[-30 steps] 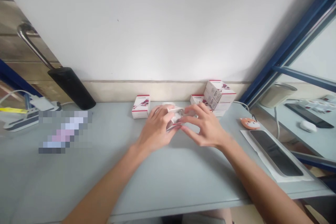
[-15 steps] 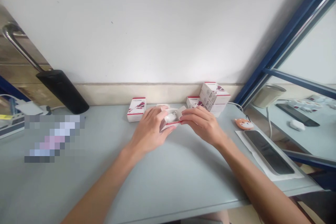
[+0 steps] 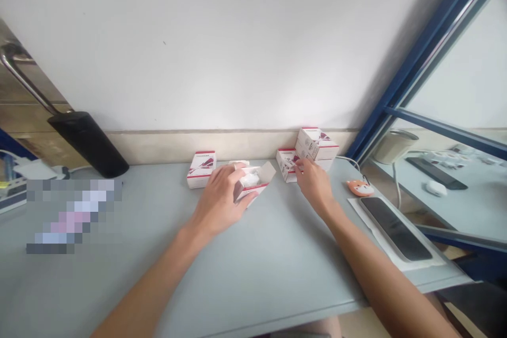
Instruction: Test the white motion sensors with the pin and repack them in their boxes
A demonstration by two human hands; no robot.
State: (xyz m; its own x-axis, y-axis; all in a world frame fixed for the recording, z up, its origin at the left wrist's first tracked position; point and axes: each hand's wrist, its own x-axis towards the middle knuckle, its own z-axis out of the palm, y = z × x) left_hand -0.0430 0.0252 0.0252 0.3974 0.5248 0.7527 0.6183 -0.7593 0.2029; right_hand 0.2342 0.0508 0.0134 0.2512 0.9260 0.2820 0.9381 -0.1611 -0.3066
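My left hand point(image 3: 224, 193) is wrapped round a small white carton with red edging point(image 3: 259, 190), held tilted above the table. Its end flap stands up on the right, and something white or clear lies inside, too small to name. My right hand point(image 3: 317, 185) is closed, fingertips pinched together in front of a similar white and red box point(image 3: 285, 163) by the wall. Whether those fingertips touch that box or hold something small cannot be made out. Just behind them rises a stack of matching boxes point(image 3: 321, 142). Another closed box point(image 3: 201, 169) lies left of my left hand.
On the right are an orange animal-face item point(image 3: 359, 188) and a dark phone point(image 3: 396, 228) on white paper. A mirror with a blue frame point(image 3: 396, 111) leans there. At left stand a black lamp-like post point(image 3: 91, 142) and a blurred-out patch point(image 3: 73, 216).
My right hand has let go of the carton's flap side and moved right to the boxes by the wall. My left hand keeps its hold. The view has shifted slightly.
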